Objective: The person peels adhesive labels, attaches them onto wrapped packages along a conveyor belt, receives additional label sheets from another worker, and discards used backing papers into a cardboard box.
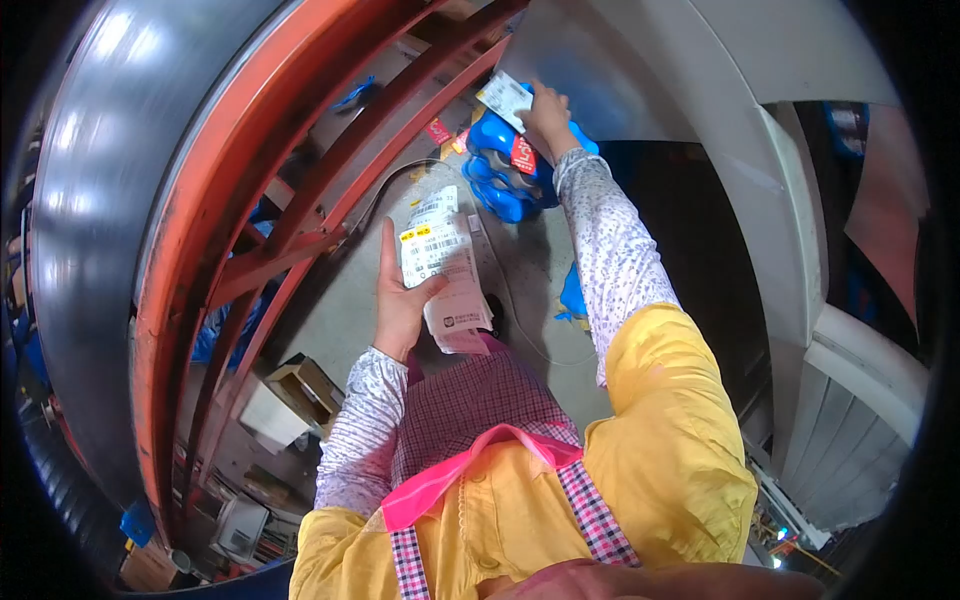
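My left hand (pixel 398 308) is closed around a stack of printed shipping labels (pixel 440 250), with the thumb across their front and the lower strips hanging down. Farther forward, my right hand (pixel 546 118) grips a single white label (pixel 506 98) by its edge. That label is just above a shiny blue plastic-wrapped bundle (pixel 496 192) on the floor, and the hand overlaps the bundle's top in this view. A red printed patch (pixel 523 154) shows on the bundle's side.
An orange metal frame (pixel 330 170) with slanted bars runs along the left, beside a large grey roller (pixel 100 190). Pale metal panels (pixel 690 60) rise at the right. An open cardboard box (pixel 305 390) sits lower left. A thin cable (pixel 512 310) crosses the concrete floor.
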`<action>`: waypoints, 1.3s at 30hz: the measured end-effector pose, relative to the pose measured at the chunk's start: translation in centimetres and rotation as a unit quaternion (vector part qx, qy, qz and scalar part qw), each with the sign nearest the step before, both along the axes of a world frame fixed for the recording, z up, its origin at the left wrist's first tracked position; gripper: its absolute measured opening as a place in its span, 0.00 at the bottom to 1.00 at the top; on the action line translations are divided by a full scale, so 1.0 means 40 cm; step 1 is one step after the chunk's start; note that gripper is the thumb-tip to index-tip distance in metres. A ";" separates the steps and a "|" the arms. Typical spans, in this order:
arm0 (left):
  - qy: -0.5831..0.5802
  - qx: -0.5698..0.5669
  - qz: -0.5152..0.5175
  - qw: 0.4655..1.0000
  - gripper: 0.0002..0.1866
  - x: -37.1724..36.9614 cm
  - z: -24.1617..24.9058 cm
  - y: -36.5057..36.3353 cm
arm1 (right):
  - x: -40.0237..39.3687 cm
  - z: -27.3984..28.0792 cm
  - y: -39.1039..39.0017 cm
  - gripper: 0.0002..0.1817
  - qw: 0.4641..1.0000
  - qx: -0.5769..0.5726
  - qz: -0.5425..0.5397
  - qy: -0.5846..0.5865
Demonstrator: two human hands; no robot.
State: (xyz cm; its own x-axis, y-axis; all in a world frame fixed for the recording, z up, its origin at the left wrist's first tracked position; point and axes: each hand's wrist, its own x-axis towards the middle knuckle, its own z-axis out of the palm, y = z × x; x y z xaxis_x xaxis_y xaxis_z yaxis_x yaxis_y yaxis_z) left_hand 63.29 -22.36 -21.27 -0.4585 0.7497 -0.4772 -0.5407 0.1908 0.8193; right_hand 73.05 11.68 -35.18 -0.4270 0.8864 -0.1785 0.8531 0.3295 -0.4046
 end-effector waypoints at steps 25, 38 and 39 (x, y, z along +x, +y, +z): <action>-0.080 0.216 0.000 0.973 0.52 0.003 0.297 -0.049 | -0.020 0.745 -0.638 0.09 0.952 -0.130 -0.019 0.277; -0.014 0.267 0.121 0.956 0.47 0.042 0.498 -0.086 | 0.043 1.073 -0.631 0.08 0.897 0.113 -0.071 0.421; -0.023 0.273 0.116 0.955 0.40 0.033 0.516 -0.093 | 0.059 1.089 -0.619 0.08 0.873 0.111 -0.078 0.468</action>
